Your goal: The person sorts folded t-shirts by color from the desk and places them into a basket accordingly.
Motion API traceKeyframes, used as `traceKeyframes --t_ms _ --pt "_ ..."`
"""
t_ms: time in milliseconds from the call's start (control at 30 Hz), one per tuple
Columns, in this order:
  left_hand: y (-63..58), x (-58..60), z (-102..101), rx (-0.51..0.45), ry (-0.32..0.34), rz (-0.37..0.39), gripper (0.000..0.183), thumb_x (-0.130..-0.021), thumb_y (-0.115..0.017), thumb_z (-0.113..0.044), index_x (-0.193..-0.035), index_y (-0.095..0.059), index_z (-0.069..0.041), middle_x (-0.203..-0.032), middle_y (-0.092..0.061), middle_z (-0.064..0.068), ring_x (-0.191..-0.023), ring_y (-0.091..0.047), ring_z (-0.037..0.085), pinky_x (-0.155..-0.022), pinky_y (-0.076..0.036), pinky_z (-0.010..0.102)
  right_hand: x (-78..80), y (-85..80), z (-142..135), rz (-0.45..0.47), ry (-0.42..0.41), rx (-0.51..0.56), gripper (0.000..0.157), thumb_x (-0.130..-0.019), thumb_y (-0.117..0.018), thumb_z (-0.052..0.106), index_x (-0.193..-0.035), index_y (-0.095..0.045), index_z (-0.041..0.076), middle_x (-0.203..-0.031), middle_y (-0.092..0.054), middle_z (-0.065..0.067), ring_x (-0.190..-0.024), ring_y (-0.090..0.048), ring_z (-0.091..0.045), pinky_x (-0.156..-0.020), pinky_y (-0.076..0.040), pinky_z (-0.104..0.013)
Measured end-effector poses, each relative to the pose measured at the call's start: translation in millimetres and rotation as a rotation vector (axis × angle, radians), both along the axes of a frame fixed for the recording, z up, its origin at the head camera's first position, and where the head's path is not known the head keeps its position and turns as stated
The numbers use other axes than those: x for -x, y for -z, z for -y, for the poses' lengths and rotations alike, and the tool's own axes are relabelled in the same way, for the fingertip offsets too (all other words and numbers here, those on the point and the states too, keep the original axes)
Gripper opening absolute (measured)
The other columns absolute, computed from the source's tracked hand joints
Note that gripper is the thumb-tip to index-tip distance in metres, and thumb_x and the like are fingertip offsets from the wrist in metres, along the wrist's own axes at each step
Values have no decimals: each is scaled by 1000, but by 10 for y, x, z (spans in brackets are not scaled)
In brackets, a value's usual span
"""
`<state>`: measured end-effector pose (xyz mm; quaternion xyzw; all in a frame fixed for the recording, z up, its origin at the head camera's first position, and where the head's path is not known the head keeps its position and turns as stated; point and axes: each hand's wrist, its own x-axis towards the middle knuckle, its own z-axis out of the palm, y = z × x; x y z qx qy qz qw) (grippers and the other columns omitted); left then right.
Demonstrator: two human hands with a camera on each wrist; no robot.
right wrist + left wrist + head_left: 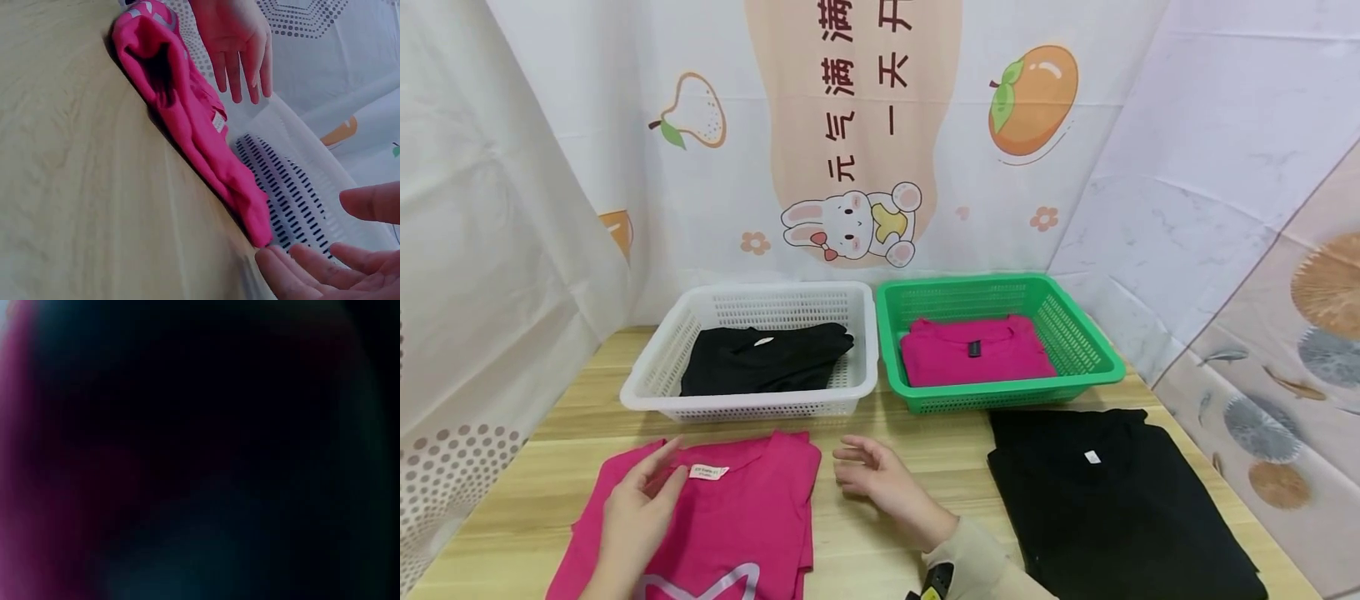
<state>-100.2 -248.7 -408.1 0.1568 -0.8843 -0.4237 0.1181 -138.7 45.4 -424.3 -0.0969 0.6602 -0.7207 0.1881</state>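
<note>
A stack of folded pink T-shirts [745,508] lies at the front left of the table, a white label at its neckline. My left hand [638,504] hovers over the left part of that stack, holding nothing; in the right wrist view the same hand [234,37] hangs above the pink cloth [187,125] with its fingers extended. To the right of the stack, my right hand [880,483] is held above the table with loosely bent fingers and nothing in them. Black folded T-shirts [1120,508] lie at the front right. The left wrist view is too dark to read.
Behind the pink stack stands a white basket [651,367] with a folded black T-shirt [760,362] inside. Beside it, a green basket [1082,333] holds a folded pink T-shirt [977,354]. Printed curtains [715,208] close off the back and sides of the wooden table [925,454].
</note>
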Motion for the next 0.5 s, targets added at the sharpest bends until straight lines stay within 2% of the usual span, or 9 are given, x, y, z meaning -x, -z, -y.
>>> traceKeyframes --t_ms 33,100,200,367,500 --pt "14 7 30 28 3 18 46 -97 -60 -12 -141 -53 -2 -139 -54 27 -118 -63 23 -82 -45 4 -2 9 17 7 -2 -6 58 -93 -60 5 -143 -37 -13 -138 -50 -34 -116 -61 -42 -95 -55 -43" --pt "39 22 101 62 18 53 50 -96 -60 -13 -143 -49 -1 -143 -48 30 -132 -45 46 -97 -50 27 -4 28 48 21 -5 -9 58 -92 -60 5 -143 -37 -13 -139 -49 -34 -117 -61 -40 -96 -55 -44" --pt "64 39 214 97 52 102 56 -96 -60 -15 -146 -42 1 -145 -43 34 -135 -37 50 -103 -38 62 -11 49 76 43 -10 -8 58 -92 -61 5 -143 -38 -12 -139 -49 -34 -120 -59 -38 -97 -54 -44" --pt "80 51 356 72 84 179 61 -99 -57 -18 -150 -33 6 -147 -37 36 -135 -35 50 -108 -34 64 -24 89 87 79 -22 19 58 -92 -61 5 -143 -38 -12 -137 -52 -33 -119 -60 -39 -96 -54 -43" --pt "117 51 411 73 73 174 60 -98 -57 -17 -148 -34 7 -146 -34 37 -133 -33 53 -108 -31 67 -38 99 86 103 -19 45 58 -91 -62 3 -143 -38 -12 -135 -54 -32 -114 -63 -37 -96 -55 -41"
